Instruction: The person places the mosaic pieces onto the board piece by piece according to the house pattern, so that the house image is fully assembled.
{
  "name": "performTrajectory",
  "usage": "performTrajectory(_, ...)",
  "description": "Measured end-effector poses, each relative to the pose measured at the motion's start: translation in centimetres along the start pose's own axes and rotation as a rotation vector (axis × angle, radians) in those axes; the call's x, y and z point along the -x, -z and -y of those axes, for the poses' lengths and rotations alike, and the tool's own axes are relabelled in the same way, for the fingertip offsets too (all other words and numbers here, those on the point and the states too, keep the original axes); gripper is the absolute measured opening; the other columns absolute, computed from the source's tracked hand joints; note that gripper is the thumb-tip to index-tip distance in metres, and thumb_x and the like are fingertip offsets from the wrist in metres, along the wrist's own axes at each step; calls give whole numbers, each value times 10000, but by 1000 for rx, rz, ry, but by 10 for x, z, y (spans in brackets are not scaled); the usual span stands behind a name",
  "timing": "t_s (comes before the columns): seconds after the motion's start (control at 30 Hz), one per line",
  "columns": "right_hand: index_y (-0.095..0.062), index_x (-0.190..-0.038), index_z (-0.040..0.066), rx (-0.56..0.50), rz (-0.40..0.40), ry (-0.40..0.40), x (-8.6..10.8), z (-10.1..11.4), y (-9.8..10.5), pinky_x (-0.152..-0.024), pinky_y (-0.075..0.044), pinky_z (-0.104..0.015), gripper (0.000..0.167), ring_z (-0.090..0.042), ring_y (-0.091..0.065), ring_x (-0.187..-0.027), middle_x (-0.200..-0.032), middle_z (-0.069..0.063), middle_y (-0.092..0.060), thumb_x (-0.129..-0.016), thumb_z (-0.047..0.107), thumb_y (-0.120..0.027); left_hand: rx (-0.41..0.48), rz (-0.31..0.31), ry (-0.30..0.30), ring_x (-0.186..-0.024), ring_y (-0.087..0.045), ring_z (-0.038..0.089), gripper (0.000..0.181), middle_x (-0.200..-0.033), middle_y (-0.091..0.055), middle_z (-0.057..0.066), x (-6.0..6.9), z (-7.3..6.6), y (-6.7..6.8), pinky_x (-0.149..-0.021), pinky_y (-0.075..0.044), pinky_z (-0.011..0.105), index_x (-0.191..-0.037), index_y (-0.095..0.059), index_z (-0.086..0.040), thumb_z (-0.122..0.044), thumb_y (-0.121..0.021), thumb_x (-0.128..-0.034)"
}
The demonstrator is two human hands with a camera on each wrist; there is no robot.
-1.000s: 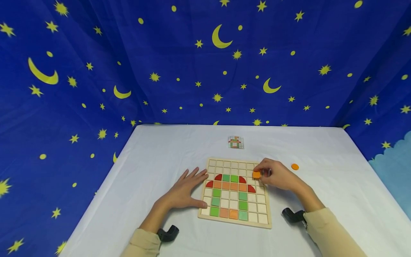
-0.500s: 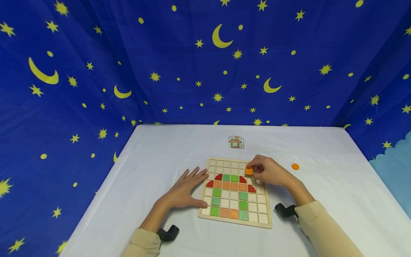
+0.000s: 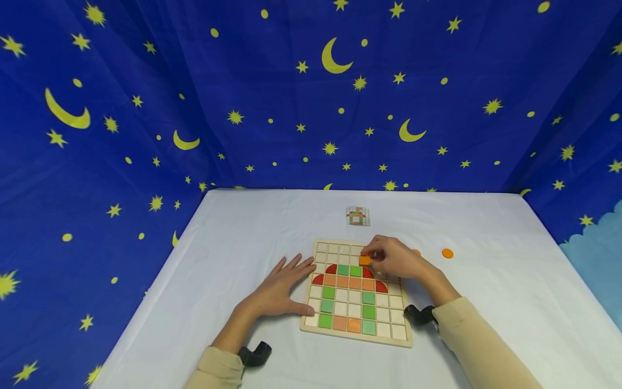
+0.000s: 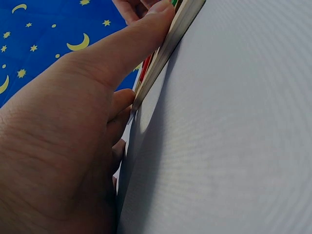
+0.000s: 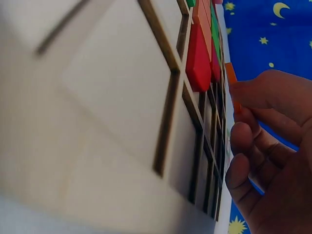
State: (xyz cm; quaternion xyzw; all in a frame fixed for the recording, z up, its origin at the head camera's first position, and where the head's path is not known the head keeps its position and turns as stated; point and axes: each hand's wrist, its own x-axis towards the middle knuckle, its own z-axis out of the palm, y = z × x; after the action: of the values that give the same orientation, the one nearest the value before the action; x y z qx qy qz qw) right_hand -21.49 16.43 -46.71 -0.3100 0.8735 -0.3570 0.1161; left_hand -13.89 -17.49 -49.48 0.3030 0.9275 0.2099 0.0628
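Observation:
A wooden grid board (image 3: 356, 337) lies on the white table, its cells filled partly with green and orange square tiles and red quarter-round tiles. My right hand (image 3: 396, 259) pinches an orange square tile (image 3: 365, 261) between thumb and fingers, over the upper right part of the board; the tile also shows in the right wrist view (image 5: 233, 87). At the board's left edge rests my left hand (image 3: 279, 292), fingers spread and straight, the thumb on the lower left corner area. In the left wrist view the thumb (image 4: 141, 44) touches the board's rim.
A small pattern card (image 3: 357, 216) lies behind the board. To the right is a round orange piece (image 3: 447, 253), and another orange piece (image 3: 417, 252) is partly hidden behind the right hand. A blue star-and-moon curtain (image 3: 272, 97) stands around the table.
My right hand has moved left across the board with the orange tile, from its right edge to above the red and green tiles. The left hand has stayed in place.

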Motion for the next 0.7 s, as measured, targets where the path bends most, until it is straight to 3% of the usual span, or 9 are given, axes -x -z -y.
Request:
performTrajectory(0.33, -704, -1149, 103, 50, 23, 71, -10, 4, -5, -675, -490, -299, 274, -136, -521, -760, -1015, 5, -614, -878, 92, -670, 10, -6, -14, -1455, -65, 203, 1053, -1585, -185, -73, 0, 0, 0, -1158, -6, 471, -1524, -301, -210, -758, -645, -694)
performTrajectory(0.7, -711, -1141, 101, 97, 11, 48, -15, 8, -9, -714, -503, -299, 267, -121, -546, -785, -1015, 14, -623, -875, 103, -685, 7, -15, -16, -1455, -73, 207, 1052, -1584, -192, -72, 0, 0, 0, -1157, -14, 479, -1521, -310, -200, -761, -640, -695)
